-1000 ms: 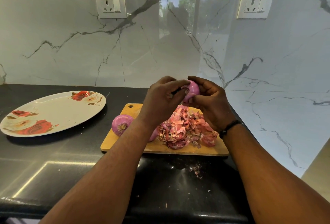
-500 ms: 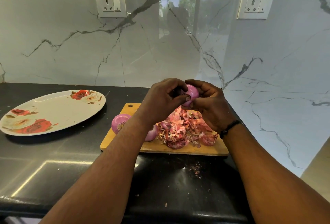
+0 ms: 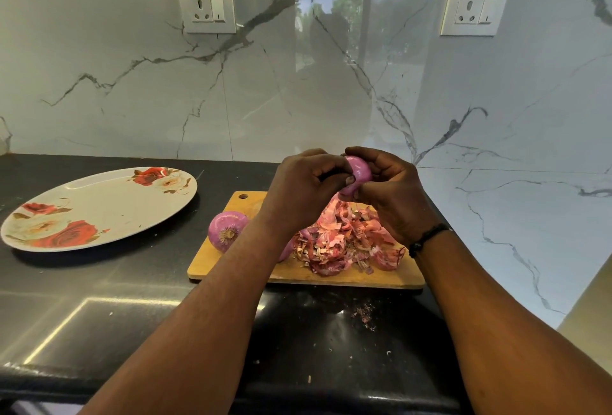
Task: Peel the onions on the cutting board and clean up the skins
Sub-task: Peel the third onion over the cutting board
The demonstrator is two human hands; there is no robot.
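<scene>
Held onion: a smooth, glossy purple peeled onion (image 3: pixel 358 172) is raised above the rectangular wooden cutting board (image 3: pixel 231 269), between both hands.
Left hand: the left hand (image 3: pixel 306 187) curls its fingers and thumb against the onion's left side; something dark shows inside its fist, possibly a knife handle, though it is too hidden to tell.
Right hand: the right hand (image 3: pixel 392 189) cups the onion from the right, fingers wrapped over its top, thumb pressing underneath.
Wrist: a black bracelet (image 3: pixel 427 238) circles the right wrist.
Board: a second purple onion (image 3: pixel 227 230) lies at the board's left end, root end towards the camera; a heap of pink-red papery onion skins (image 3: pixel 344 242) covers its middle and right.
Counter: the glossy black stone counter (image 3: pixel 99 315) carries scattered small skin flakes (image 3: pixel 364 313) just in front of the board.
Plate: an oval white plate with red rose print (image 3: pixel 99 207) sits to the left, apart from the board.
</scene>
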